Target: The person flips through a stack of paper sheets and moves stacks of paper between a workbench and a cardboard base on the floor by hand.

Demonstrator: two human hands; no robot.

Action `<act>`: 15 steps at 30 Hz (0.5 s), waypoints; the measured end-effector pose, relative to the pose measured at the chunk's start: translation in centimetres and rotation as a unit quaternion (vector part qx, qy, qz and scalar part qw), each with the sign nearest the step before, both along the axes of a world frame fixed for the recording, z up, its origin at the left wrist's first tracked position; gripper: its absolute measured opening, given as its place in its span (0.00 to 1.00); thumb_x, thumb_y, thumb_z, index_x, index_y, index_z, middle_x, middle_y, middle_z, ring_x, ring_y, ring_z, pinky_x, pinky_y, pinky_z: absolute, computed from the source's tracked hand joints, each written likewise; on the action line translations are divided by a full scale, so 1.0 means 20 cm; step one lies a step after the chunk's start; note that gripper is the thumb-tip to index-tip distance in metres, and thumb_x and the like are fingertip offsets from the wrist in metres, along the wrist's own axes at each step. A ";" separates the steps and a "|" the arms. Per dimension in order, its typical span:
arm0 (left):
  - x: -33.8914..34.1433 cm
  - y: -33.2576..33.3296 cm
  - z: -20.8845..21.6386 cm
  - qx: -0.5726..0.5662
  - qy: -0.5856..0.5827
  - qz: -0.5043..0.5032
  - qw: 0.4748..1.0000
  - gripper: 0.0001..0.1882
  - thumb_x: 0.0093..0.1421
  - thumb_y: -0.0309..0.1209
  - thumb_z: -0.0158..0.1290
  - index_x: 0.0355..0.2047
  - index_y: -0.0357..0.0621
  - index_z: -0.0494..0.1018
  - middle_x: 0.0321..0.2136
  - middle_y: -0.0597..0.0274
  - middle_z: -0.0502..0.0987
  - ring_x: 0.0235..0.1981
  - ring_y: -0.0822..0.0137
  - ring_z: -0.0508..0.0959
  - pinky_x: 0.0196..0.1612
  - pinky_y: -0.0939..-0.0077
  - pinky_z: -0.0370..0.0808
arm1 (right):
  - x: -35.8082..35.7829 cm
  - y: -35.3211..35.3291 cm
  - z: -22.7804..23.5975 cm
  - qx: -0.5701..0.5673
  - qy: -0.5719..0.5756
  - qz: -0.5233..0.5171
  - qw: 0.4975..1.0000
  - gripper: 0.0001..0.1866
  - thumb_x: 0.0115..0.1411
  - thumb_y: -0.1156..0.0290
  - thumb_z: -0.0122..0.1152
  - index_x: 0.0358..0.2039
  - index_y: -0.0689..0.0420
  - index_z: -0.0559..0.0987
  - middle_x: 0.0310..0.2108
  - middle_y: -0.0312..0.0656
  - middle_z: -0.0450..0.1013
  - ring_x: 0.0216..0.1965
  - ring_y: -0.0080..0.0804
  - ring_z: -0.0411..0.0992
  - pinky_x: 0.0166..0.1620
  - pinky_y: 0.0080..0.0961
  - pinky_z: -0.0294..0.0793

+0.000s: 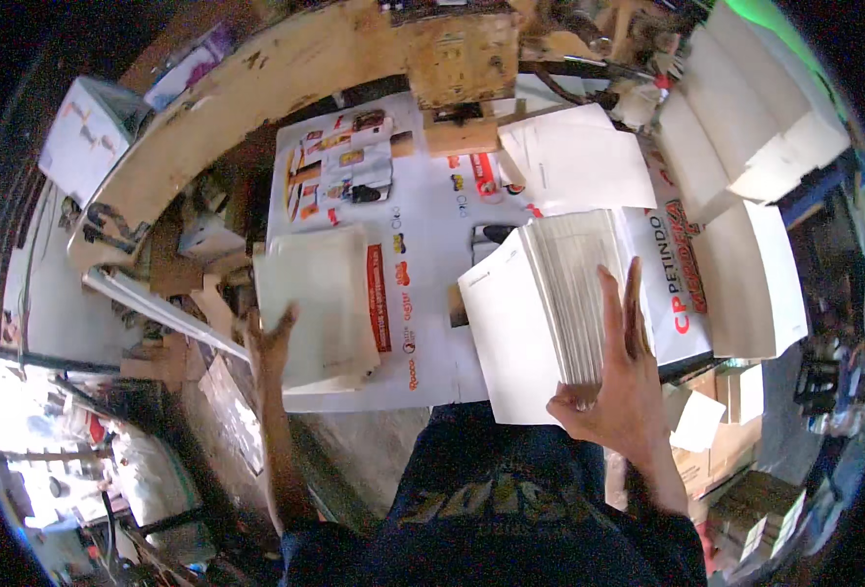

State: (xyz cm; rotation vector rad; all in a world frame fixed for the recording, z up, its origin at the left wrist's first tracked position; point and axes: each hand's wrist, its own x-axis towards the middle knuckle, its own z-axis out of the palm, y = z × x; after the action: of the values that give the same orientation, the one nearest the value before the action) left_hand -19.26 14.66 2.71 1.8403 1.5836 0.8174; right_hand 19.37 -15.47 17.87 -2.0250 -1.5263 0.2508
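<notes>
A thick stack of paper point(574, 293) stands right of centre on the table, its sheet edges showing as fine lines and its white top sheet sloping to the left. My right hand point(618, 386) grips this stack, with the thumb at its near edge and two fingers stretched along its right side. On the left lies a lower stack of pale sheets point(320, 293), slightly uneven at its edges. My left hand point(274, 352) is at that stack's left edge, thumb and fingers apart, a little blurred. Whether its fingers reach under the sheets is hidden.
A printed banner sheet point(422, 284) covers the table. Loose white sheets point(589, 161) lie behind the right stack. More tall stacks of paper point(745, 274) stand at the far right. A wooden block-like fixture point(462, 64) rises at the back. Cardboard boxes point(721, 430) sit low on the right.
</notes>
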 end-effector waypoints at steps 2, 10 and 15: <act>-0.02 0.02 -0.08 -0.020 -0.114 -0.017 0.993 0.33 0.55 0.41 0.65 0.53 0.35 0.65 0.42 0.50 0.77 0.41 0.60 0.79 0.44 0.66 0.77 | 0.01 0.00 0.00 0.009 0.027 -0.017 0.999 0.63 0.33 0.70 0.67 0.70 0.55 0.43 0.69 0.66 0.33 0.66 0.72 0.47 0.63 0.53 0.60; 0.81 -0.57 0.22 0.030 -0.074 -0.248 0.966 0.44 0.47 0.41 0.70 0.58 0.34 0.61 0.57 0.44 0.66 0.59 0.48 0.66 0.63 0.58 0.62 | 0.01 -0.03 0.00 -0.032 0.035 -0.011 0.999 0.67 0.36 0.62 0.74 0.69 0.58 0.38 0.68 0.70 0.28 0.65 0.72 0.49 0.56 0.50 0.70; 1.16 -0.83 0.04 0.059 -0.072 -0.398 0.912 0.62 0.30 0.48 0.76 0.62 0.40 0.53 0.58 0.46 0.59 0.61 0.47 0.60 0.62 0.49 0.59 | 0.00 -0.02 -0.03 -0.057 0.003 -0.036 0.998 0.73 0.38 0.54 0.75 0.68 0.63 0.28 0.65 0.78 0.35 0.64 0.74 0.50 0.61 0.51 0.64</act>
State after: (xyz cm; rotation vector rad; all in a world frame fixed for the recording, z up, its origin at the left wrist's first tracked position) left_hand 3.92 -1.86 3.48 2.1897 0.5798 0.6364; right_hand 19.37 -15.90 17.32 -2.1604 -1.4623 0.3223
